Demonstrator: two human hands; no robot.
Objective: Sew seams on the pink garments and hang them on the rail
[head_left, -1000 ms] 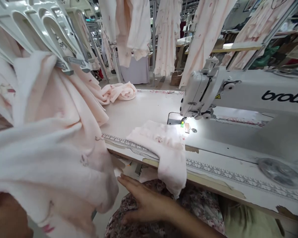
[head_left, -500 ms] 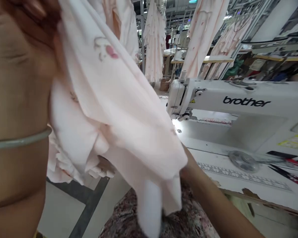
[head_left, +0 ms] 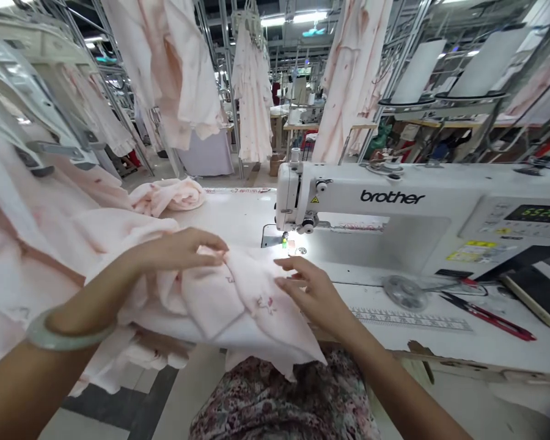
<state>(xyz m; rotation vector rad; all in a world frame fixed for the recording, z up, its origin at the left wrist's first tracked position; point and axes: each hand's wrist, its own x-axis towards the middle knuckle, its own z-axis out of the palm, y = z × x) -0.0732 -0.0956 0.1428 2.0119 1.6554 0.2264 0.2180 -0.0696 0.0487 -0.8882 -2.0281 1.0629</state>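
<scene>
A pale pink printed garment [head_left: 220,299] lies over the table's front edge below the sewing machine [head_left: 348,195], its lower edge hanging over my lap. My left hand [head_left: 187,247], with a pale bangle at the wrist, pinches the cloth between thumb and fingertips. On the other side, my right hand [head_left: 311,293] rests at the cloth's right edge, its fingers slightly bent and apart. Both hands are in front of the lit needle area [head_left: 291,241]. The cloth's underside is hidden.
Thread snips [head_left: 490,315] and a clear bobbin-like disc [head_left: 406,293] lie right of a printed ruler [head_left: 407,319]. A bundled pink cloth [head_left: 169,195] sits at the table's back left. Pink garments [head_left: 252,91] hang beyond, and white hangers [head_left: 32,91] stand at left.
The garment, raised close to the camera before, is now down at the table edge. My left hand has dropped away from the camera, and my right hand now shows beside the cloth.
</scene>
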